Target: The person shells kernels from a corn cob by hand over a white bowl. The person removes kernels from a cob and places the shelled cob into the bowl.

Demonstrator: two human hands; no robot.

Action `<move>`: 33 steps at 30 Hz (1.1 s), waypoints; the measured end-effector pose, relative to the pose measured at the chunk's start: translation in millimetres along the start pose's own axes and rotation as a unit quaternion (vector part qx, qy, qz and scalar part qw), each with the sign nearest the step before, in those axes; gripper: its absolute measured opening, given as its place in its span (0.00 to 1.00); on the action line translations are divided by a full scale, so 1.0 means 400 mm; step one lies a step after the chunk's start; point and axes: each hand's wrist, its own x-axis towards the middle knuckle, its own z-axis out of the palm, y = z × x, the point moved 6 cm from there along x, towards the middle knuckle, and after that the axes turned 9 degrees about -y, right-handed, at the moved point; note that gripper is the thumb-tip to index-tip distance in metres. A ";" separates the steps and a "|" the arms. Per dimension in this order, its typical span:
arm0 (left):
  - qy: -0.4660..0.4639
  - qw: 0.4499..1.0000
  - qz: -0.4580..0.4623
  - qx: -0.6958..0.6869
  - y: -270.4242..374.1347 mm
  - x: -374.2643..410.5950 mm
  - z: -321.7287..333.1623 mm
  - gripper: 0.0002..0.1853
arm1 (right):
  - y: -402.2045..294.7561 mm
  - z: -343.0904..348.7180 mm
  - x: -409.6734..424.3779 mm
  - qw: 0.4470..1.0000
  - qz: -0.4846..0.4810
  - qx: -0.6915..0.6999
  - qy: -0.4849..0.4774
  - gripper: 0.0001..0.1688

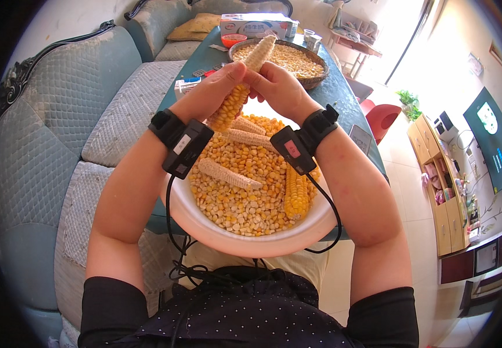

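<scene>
My left hand (216,89) grips a partly shelled corn cob (231,106) around its middle. Yellow kernels cover the cob's lower end, while its upper end is bare. My right hand (279,87) closes on the same cob from the other side, its thumb meeting the left thumb. Both hands are above a white plastic basin (251,245) of loose corn kernels (238,213). On the kernels lie several bare cobs, including one at the front left (224,173). An unshelled ear of corn (296,195) rests at the basin's right side.
Beyond the basin, a round basket (316,80) of kernels stands on the green-covered table (342,93) with a milk carton box (255,26) and an orange bowl (233,40). A phone (359,138) lies at the right edge. A quilted sofa (116,108) runs along the left.
</scene>
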 end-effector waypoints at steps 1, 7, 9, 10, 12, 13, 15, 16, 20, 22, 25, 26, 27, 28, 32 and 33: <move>-0.008 1.000 0.015 0.012 0.001 0.000 0.004 0.27 | 0.003 -0.004 0.001 1.000 0.000 -0.001 0.004 0.23; 0.002 1.000 0.020 0.002 -0.002 -0.003 -0.006 0.30 | -0.005 0.000 -0.001 0.998 -0.011 0.065 -0.004 0.21; 0.012 1.000 0.023 0.006 0.005 -0.002 -0.011 0.29 | -0.005 0.002 -0.003 0.997 -0.008 0.073 -0.017 0.20; 0.016 1.000 0.026 0.006 0.012 -0.003 -0.012 0.29 | -0.007 0.002 -0.003 0.997 -0.010 0.075 -0.018 0.20; 0.027 0.999 0.029 0.008 0.019 -0.003 -0.013 0.28 | -0.010 0.004 -0.006 0.997 -0.013 0.079 -0.020 0.20; 0.034 0.999 0.029 0.010 0.020 -0.003 -0.012 0.28 | -0.008 0.004 -0.005 0.996 -0.018 0.084 -0.023 0.20; 0.043 0.999 0.029 0.013 0.022 -0.004 -0.014 0.27 | -0.011 0.007 -0.001 0.995 -0.028 0.095 -0.030 0.20; 0.044 0.999 0.029 0.014 0.023 -0.005 -0.016 0.27 | -0.015 0.009 -0.002 0.996 -0.022 0.087 -0.030 0.20; 0.040 0.999 0.026 0.014 0.017 -0.004 -0.018 0.26 | -0.016 0.010 -0.004 0.997 -0.025 0.073 -0.026 0.22; 0.031 0.999 0.018 0.008 0.014 -0.003 -0.014 0.26 | -0.012 0.010 -0.001 0.997 -0.033 0.064 -0.025 0.23; 0.013 1.000 0.015 0.003 0.013 -0.001 -0.008 0.26 | -0.006 0.009 0.001 0.998 -0.043 0.040 -0.025 0.23; 0.006 1.000 0.015 0.002 0.013 -0.001 -0.007 0.26 | -0.003 0.011 0.002 0.997 -0.054 0.040 -0.028 0.23; 0.005 1.000 0.013 -0.005 0.010 -0.001 -0.010 0.27 | -0.007 0.015 0.003 0.997 -0.065 0.040 -0.031 0.23; 0.003 1.000 0.011 -0.013 0.006 -0.001 -0.014 0.28 | -0.006 0.018 0.004 0.997 -0.058 0.049 -0.035 0.22; 0.025 1.000 -0.009 -0.007 0.009 -0.009 -0.003 0.29 | 0.000 0.018 0.003 0.996 -0.036 0.076 -0.040 0.21; 0.013 1.000 -0.013 -0.010 0.002 -0.008 -0.006 0.30 | -0.002 0.019 0.003 0.995 -0.034 0.081 -0.040 0.21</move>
